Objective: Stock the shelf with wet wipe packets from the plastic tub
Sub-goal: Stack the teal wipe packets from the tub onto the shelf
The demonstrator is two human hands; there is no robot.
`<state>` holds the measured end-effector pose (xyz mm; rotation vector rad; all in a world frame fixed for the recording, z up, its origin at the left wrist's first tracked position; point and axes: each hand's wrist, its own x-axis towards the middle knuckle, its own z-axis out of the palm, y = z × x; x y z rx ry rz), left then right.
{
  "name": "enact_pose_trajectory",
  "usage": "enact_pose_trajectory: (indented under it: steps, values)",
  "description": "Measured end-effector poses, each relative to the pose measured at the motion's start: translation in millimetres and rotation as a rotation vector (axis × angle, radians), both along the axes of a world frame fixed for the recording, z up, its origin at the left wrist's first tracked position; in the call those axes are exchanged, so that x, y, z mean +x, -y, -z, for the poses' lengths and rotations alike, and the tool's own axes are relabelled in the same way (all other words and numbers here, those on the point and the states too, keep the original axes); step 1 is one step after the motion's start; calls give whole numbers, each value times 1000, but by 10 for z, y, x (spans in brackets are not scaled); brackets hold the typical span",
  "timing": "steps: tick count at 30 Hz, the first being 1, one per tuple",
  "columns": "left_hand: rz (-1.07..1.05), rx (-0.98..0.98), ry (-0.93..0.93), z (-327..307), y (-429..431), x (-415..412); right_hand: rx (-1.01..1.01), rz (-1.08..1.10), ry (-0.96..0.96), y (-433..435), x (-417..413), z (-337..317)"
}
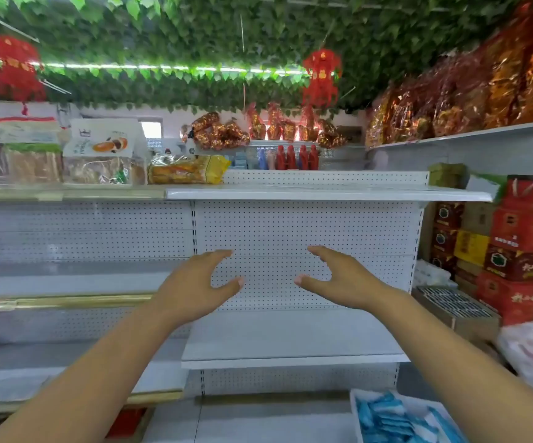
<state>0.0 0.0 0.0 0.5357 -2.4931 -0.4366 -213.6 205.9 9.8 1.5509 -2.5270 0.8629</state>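
My left hand (195, 284) and right hand (343, 276) hover above the white shelf (290, 343), palms facing each other, fingers loosely spread, holding nothing. The plastic tub (355, 414) sits below the shelf, toward its right end, with the blue wet wipe packets (383, 422) inside.

— Where are the hands?
— The left hand (195, 282) and right hand (345, 276) are raised side by side before the white pegboard (290, 228), palms facing each other, fingers loosely curved.
— And the shelf (290, 343)?
— Just below them, white.
— The wipes?
— Blue wet wipe packets (386, 420) lie in the plastic tub (354, 407), near right. Red boxes (524, 238) are stacked at the right.
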Motion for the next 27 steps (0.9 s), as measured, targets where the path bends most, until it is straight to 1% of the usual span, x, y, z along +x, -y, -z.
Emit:
enact_pose_trajectory:
  steps: [5,10,14,19,27]
  values:
    - [54,-15,86,149,643,-56,40,71,33,534,-8,179]
    - [81,-3,89,245,1166,-256,78,120,18,971,-194,269]
    - [107,-35,113,334,1598,-556,139,155,-11,1329,-481,335]
    - [123,-84,153,452,2185,-1172,224,188,-64,1784,-935,486]
    - [201,-78,166,479,2919,-2252,276,287,-135,2502,-1839,489]
